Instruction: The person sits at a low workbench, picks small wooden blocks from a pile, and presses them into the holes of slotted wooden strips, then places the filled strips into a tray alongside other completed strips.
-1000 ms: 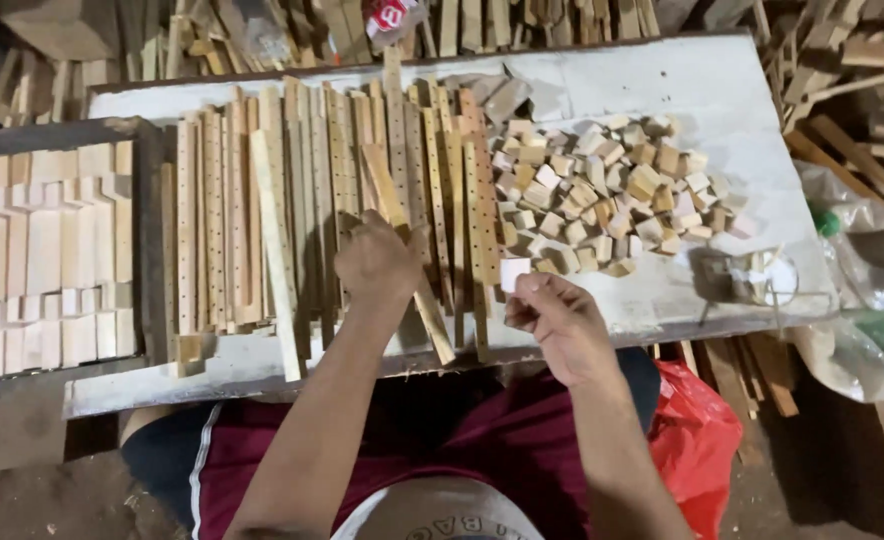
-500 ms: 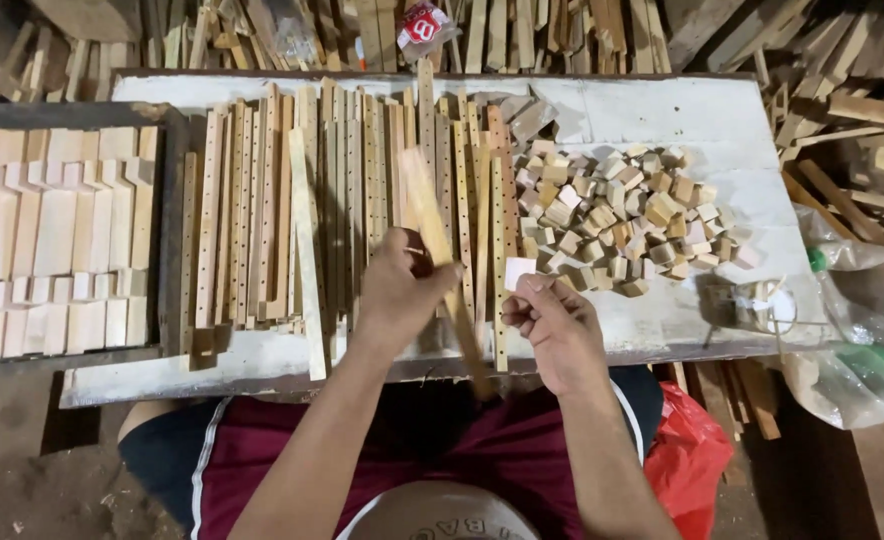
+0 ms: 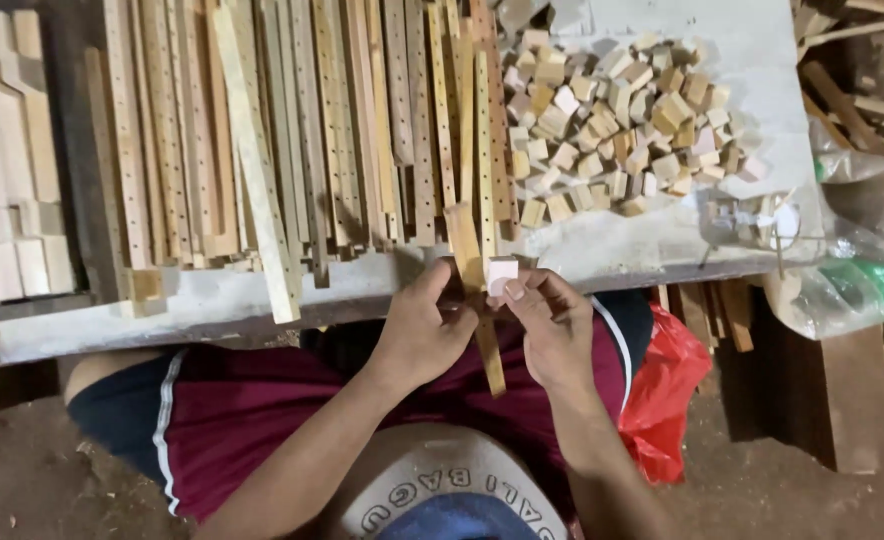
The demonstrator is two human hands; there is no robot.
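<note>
Far left of the frame: a stack of pale flat wooden boards [image 3: 2, 170] on a dark shelf, cut off by the edge. Next to it, upper left thru upper centre, a row of long thin wooden slats w/ drilled holes [image 3: 262, 130] lies on the grey-white worktable [image 3: 212, 300], ends hanging over the near edge; one paler slat sits skewed across the rest.

Lower centre: the left hand [image 3: 424, 335] is closed around a narrow tan wooden strip [image 3: 474, 290], gripping it abt mid-length, so the strip runs from the table edge down over the lap. Just right of it the right hand [image 3: 552, 325] pinches a small pale square wooden block [image 3: 502, 274] btwn thumb and fingertips, pressed against the strip's side near the table edge. Both hands nearly touch.

Upper right: a loose heap of small light wooden cubes [image 3: 612, 120] on the table. Lower right, a red plastic bag [image 3: 677, 390] beside the maroon shorts; far right, clear plastic bags [image 3: 862, 270] and scrap timber.
</note>
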